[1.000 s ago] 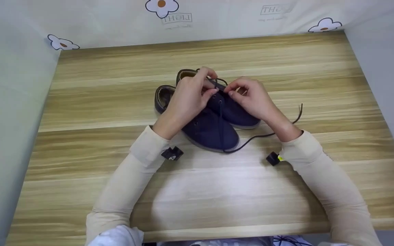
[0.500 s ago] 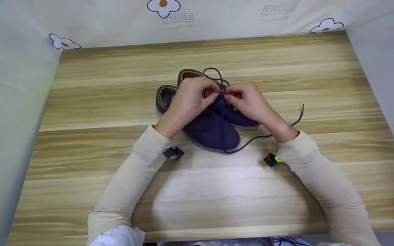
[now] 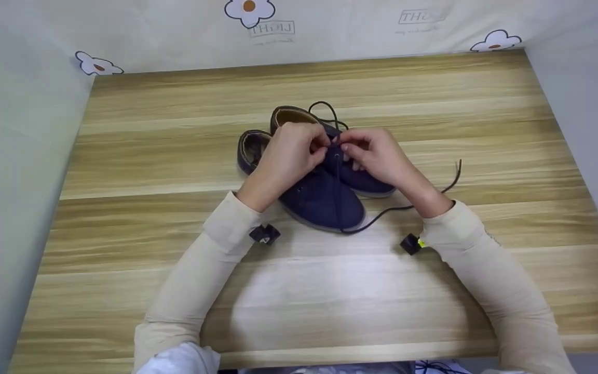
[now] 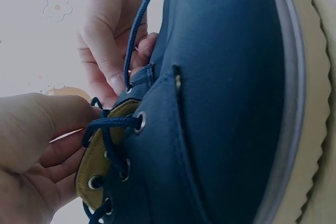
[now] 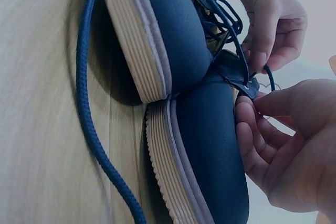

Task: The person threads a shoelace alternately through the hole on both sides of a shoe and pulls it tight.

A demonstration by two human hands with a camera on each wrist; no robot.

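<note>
Two navy lace-up shoes lie side by side on the table, the near shoe (image 3: 325, 200) overlapping the view of the far shoe (image 3: 364, 174). Over the far shoe's eyelets, my left hand (image 3: 291, 156) pinches a dark shoelace (image 5: 268, 77) between thumb and index finger. Close beside it, my right hand (image 3: 379, 153) grips the edge of the far shoe's eyelet flap (image 5: 245, 83), thumb and fingers bent around it. The fingertips partly hide the lace there. From a front eyelet, one long lace end (image 3: 377, 217) runs over the near shoe's toe. A lace loop (image 3: 325, 104) rises behind my hands.
The wood-grain table (image 3: 148, 166) extends around the shoes. A pale curtain with printed flowers (image 3: 249, 11) hangs at the back. Small black wrist cameras (image 3: 264, 234) sit at both cuffs. The long lace end curves right, beneath my right forearm.
My left hand has come down toward the eyelets, leaving a lace loop standing behind it. My right hand has shifted slightly nearer. Over the last half second only the fingers moved a little.
</note>
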